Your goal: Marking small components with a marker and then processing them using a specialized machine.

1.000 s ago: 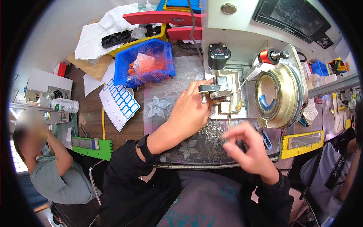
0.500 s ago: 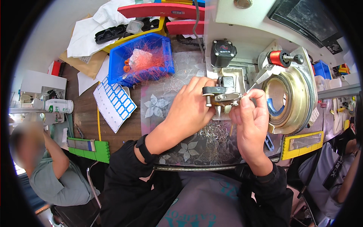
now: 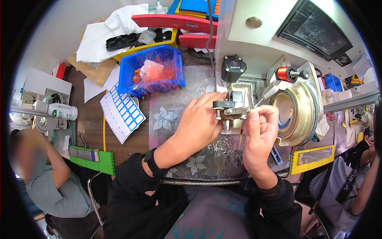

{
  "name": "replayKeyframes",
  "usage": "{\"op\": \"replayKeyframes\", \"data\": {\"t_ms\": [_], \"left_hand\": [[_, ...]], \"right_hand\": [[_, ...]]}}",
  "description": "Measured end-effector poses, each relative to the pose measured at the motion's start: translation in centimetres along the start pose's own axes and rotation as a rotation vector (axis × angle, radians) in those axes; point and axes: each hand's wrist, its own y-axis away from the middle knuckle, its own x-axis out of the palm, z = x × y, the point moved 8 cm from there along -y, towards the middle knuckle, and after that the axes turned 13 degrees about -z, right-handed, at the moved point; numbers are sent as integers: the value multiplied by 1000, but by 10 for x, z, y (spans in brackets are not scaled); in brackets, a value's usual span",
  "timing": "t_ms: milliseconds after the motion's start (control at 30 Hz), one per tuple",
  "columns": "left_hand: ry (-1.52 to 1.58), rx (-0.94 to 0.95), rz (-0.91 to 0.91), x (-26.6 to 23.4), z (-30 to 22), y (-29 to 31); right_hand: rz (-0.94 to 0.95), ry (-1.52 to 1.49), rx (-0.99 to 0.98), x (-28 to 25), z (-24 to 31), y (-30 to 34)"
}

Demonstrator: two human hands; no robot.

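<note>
My left hand (image 3: 201, 121) curls around the left side of a small metal clamp (image 3: 234, 106) with a black top and a spring screw; the fingertips are hidden behind it. At the clamp's right end, my right hand (image 3: 259, 137) is closed in a pinch. What it pinches is too small to make out. A thin brownish stick (image 3: 240, 140) shows below its fingers. Just to the right stands a round metal ring head (image 3: 296, 111) of a winding machine. Above the ring, a spool of red wire (image 3: 283, 74) sits beside a pale pointed guide (image 3: 274, 90) aimed toward my right fingertips.
Small shiny metal parts (image 3: 223, 147) lie scattered below my hands. A blue bin (image 3: 129, 73) of red wire scraps stands at the back left, near a label sheet (image 3: 122, 115). A blue cutter (image 3: 276, 156) lies right of my wrist. Other people sit on both sides.
The whole view has shifted slightly. Both hands keep nearly the same place at the clamp, with the right hand still pinching at its right end.
</note>
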Motion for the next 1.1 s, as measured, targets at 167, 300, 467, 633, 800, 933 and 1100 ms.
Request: {"op": "replayKeyframes", "data": {"t_ms": [167,300,467,633,800,933,1100], "left_hand": [[-34,16,2,1,-3,-1],[5,-59,-9,-1,4,-4],[-127,73,46,-5,3,-3],[60,-145,40,-7,13,-1],[68,-156,-1,-26,6,1],[109,-91,-129,-54,-12,4],[256,-27,-207,-73,-46,16]], "right_hand": [[-21,88,-70,0,3,1],[-31,118,-78,0,3,2],[-45,89,-58,-1,-1,2],[17,-121,51,-1,-3,2],[24,-36,49,-10,1,18],[114,57,102,-22,4,39],[236,-10,200,-34,8,49]]}}
